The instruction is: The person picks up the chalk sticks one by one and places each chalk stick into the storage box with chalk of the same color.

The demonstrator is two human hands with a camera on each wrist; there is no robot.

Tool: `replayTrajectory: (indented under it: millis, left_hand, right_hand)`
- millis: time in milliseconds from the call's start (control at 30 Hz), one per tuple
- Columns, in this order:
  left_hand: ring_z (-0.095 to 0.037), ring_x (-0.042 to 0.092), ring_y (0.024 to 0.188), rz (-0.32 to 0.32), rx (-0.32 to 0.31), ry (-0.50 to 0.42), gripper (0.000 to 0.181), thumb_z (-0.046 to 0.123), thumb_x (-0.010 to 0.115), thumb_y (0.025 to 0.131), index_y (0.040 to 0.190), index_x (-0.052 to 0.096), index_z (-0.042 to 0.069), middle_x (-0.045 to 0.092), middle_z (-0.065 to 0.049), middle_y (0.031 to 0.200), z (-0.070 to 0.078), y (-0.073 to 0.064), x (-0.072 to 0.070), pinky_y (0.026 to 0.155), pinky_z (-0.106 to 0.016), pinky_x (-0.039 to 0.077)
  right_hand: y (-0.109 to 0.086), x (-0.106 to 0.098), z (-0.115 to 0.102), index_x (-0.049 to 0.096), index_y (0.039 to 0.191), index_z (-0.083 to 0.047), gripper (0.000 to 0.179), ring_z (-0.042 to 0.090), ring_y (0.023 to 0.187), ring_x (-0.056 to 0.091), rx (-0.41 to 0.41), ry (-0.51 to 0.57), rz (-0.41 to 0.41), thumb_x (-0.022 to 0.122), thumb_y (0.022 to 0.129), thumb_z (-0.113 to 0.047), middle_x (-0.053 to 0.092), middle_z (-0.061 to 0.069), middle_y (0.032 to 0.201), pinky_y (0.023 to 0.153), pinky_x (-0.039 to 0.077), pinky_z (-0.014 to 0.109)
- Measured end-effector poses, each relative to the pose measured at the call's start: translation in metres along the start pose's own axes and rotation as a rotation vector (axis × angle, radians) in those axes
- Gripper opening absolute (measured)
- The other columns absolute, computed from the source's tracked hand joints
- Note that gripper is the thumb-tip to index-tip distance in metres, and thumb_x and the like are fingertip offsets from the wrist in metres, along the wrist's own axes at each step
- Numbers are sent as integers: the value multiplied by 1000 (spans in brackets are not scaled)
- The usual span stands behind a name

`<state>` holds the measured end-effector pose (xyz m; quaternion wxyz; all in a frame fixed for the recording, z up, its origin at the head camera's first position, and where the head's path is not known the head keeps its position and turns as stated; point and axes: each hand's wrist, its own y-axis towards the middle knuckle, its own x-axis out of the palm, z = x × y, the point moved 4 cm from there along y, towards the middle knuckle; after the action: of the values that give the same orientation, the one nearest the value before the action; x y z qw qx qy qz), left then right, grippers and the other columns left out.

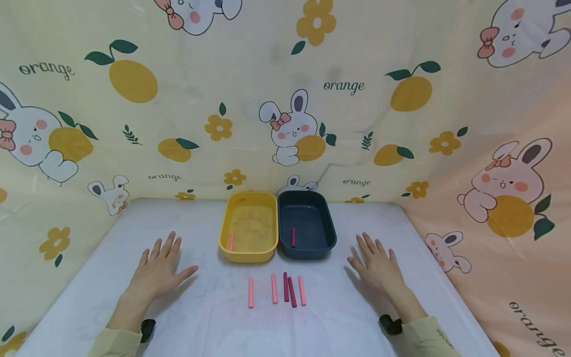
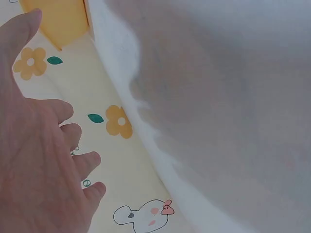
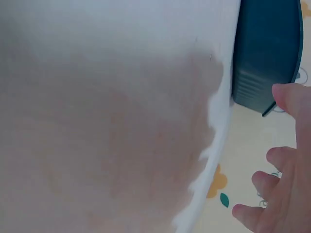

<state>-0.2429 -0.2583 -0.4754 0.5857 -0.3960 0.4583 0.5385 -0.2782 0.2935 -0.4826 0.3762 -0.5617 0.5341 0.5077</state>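
My left hand (image 1: 158, 270) is spread over the white table to the left of a yellow plastic bin (image 1: 226, 218), holding nothing. On the other side, my right hand (image 1: 379, 265) is also spread with empty fingers, right of a dark blue bin (image 1: 331, 233). Between the hands, three light pink chalk-like sticks (image 1: 251, 292) and two dark red ones (image 1: 292, 291) lie in a loose row in front of the bins. One light pink stick (image 1: 231, 241) leans inside the yellow bin. A dark red stick (image 1: 293, 237) is in the blue bin.
The two bins stand side by side near the back of the white-covered table (image 1: 200, 317). Behind and beside it hangs a cream curtain (image 1: 267, 64) printed with rabbits, oranges and flowers. Each wrist wears a small black device (image 1: 390, 325).
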Motion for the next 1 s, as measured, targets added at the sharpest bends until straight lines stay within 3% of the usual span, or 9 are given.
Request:
replayTrajectory:
  millis: [300,567,800,1000]
  left_hand:
    - [-59,13,151,21,16,-9,108,72,56,95,162,23,-6,11,-27,171,6,-2,-4,119,-77,9]
    - [-58,13,151,52,33,-32,107,72,55,96,161,23,-7,11,-26,171,15,-4,-9,119,-76,9]
    - [-54,11,154,77,47,-32,104,70,55,97,162,23,-5,12,-25,171,25,0,-11,121,-73,8]
    - [-52,10,155,111,80,-50,100,64,57,99,161,24,-7,14,-26,171,38,8,-12,122,-72,6]
  right_hand:
    - [-7,0,-7,30,163,-2,81,52,148,32,8,88,43,53,105,-53,28,24,167,116,23,77]
    - [-15,-2,-18,31,161,1,76,53,144,39,31,275,94,55,107,-46,34,30,162,113,37,69]
    - [-20,-5,-33,41,155,2,67,47,137,49,28,416,145,59,106,-41,45,28,155,109,43,66]
    - [-23,-3,-46,45,152,1,62,39,127,58,58,526,123,62,106,-36,51,22,151,102,53,57]
